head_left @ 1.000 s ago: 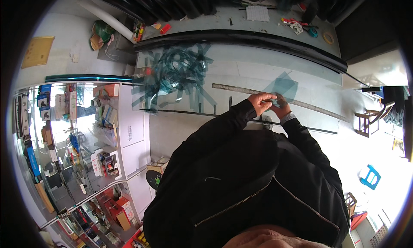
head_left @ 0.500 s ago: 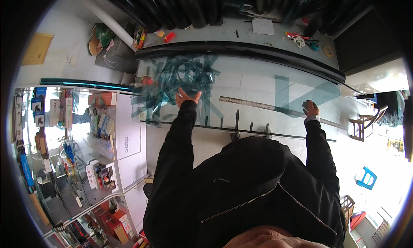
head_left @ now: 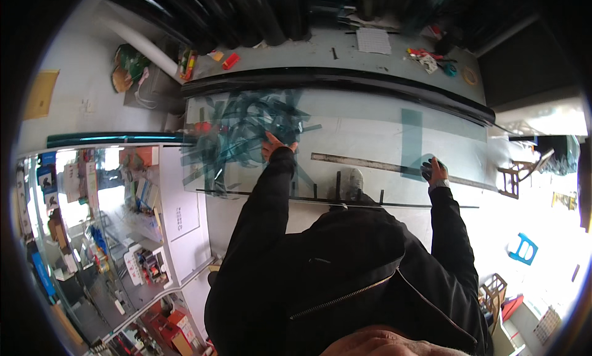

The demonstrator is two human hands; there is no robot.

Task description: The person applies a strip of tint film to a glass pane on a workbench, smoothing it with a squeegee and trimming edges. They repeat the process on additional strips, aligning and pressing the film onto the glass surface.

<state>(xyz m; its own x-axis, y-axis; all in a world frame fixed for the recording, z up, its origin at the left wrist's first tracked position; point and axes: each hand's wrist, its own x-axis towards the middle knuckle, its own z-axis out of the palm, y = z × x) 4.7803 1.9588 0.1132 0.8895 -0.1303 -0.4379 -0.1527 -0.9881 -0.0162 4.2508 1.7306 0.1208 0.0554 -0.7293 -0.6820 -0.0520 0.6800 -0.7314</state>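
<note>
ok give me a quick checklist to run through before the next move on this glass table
1. Left hand position: ok, at the tangle of film strips.
2. Right hand grip: cannot tell, the dark item at its fingers is unclear.
3. Ruler on the glass tabletop: ok.
4. Tinted film piece clear of ruler: not ok, they overlap.
5. Glass tabletop free of scraps: not ok, tangle lies at left.

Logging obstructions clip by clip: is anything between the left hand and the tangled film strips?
Nothing visible: the left hand is at the right side of the tangled film strips; contact is unclear. The ruler lies farther right.
</note>
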